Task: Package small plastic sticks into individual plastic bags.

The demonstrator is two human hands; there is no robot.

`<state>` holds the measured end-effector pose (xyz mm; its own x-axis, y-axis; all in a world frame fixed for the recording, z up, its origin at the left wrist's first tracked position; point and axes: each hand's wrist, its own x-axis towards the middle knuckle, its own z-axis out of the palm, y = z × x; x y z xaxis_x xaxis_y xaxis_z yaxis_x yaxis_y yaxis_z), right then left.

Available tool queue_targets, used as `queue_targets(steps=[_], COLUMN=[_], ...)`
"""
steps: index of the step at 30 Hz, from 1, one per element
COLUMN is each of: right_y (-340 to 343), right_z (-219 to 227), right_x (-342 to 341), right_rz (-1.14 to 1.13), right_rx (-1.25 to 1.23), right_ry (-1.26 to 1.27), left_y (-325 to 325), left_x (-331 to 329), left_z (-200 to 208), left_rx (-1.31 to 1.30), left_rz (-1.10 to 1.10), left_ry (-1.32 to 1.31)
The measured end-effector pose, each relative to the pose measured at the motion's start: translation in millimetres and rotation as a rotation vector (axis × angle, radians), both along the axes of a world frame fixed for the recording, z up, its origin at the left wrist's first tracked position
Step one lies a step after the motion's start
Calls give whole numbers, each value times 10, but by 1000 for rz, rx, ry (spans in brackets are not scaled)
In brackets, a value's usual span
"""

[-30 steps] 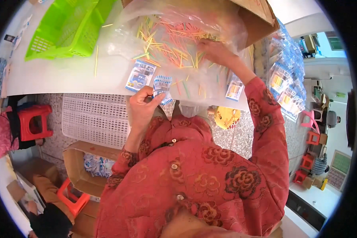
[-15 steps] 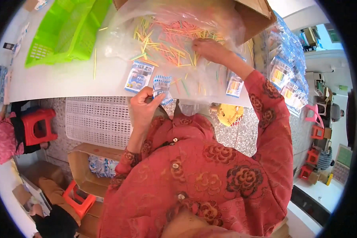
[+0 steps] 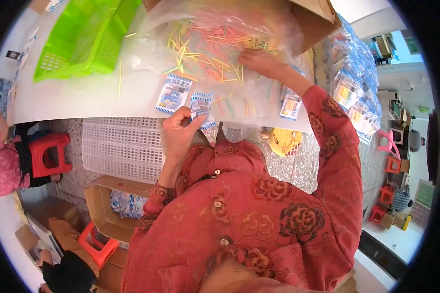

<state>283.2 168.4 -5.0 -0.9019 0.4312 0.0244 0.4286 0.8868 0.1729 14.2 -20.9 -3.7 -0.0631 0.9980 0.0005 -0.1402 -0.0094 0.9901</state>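
My left hand (image 3: 177, 131) pinches a small blue-and-white plastic packet (image 3: 201, 103) between thumb and fingers at the table's front edge. Just behind it, another such packet (image 3: 173, 93) lies flat on the table. My right hand (image 3: 260, 62) reaches into a pile of thin coloured sticks (image 3: 220, 36), pink, yellow and green, spread on a clear plastic sheet or bag (image 3: 151, 46). Its fingers are curled down among the sticks; the fingertips are hidden, so what they hold cannot be made out. A further packet (image 3: 291, 105) lies beneath my right forearm.
A green plastic basket (image 3: 78, 66) stands at the left. A cardboard box (image 3: 318, 24) is behind the pile, and filled packets (image 3: 349, 90) are heaped at the right. Below are a white crate (image 3: 122, 146), a box of packets (image 3: 100, 210) and red stools (image 3: 51, 156). Other people sit nearby.
The view has shifted slightly. My right hand stays in the stick pile and my left hand keeps the packet. At the far left, a person's arm now reaches up to the table.
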Motion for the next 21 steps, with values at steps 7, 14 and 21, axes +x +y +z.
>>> queue_targets(steps=[7,14,21], right_y=[-5,4,136], right_z=[2,211,-15], right_x=[57,-556,-730], right_rz=[-126,-434,-473], right_rx=[-19,-383,-465], right_ry=[285,281,252], left_y=[-4,-1,-15], left_x=[-17,38,-41], left_z=[-11,-65,-65], left_rx=[-16,-10,1], left_rz=[-6,-12,10], left_ry=[43,19,-32])
